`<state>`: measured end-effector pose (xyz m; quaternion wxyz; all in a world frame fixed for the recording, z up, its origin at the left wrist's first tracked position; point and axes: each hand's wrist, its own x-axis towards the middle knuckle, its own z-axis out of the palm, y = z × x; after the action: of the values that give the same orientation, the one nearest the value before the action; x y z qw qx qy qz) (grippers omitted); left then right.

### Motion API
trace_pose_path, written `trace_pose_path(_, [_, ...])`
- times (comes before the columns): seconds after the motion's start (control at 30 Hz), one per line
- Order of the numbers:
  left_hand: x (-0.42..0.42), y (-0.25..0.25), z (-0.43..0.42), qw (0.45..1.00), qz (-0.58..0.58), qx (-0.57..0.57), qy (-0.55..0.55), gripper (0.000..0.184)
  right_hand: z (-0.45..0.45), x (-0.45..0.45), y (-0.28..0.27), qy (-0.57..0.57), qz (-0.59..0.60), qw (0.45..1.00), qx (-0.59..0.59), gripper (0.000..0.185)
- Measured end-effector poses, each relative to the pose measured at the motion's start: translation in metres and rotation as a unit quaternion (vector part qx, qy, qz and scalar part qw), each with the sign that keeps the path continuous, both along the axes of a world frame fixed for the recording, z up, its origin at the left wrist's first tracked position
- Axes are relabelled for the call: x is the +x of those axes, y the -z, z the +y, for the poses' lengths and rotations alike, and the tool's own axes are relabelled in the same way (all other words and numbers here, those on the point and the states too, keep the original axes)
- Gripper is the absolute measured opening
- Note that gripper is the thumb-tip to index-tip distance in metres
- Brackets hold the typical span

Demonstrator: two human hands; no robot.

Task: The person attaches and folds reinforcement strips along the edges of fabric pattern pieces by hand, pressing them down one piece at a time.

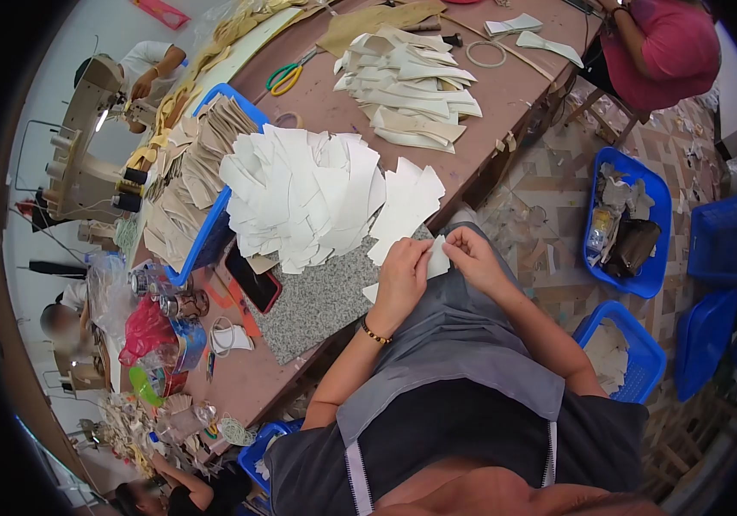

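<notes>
Over the table's front edge, my left hand [401, 279] grips a white cut piece [439, 258] with closed fingers. My right hand [473, 258] pinches the same piece at its other side. Just beyond my hands, a small stack of white pieces [407, 202] lies at the edge of a speckled grey slab [308, 305]. A large heap of white pieces [300, 193] is to the left of that stack. Part of another white piece shows beside my left hand.
A blue basket of beige pieces [229, 199], a phone [252, 279], scissors [287, 77] and another pile of pieces [407, 86] are on the table [325, 103]. Blue bins [654, 284] stand on the floor at right. A person in pink [669, 52] sits at upper right; others are at left.
</notes>
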<state>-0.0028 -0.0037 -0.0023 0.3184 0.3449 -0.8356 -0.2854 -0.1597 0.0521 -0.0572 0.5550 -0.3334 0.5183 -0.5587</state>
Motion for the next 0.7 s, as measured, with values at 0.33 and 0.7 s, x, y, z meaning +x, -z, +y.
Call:
trace_pose_path(0.33, [0.000, 0.001, 0.006, 0.983, -0.123, -0.119, 0.059, 0.039, -0.007, -0.009, -0.005, -0.056, 0.004, 0.998, 0.032, 0.019])
trace_pose_path(0.7, [-0.002, -0.006, 0.009, 0.958, -0.212, -0.167, 0.094, 0.041, -0.021, 0.001, 0.001, -0.031, 0.189, 0.981, 0.013, 0.041])
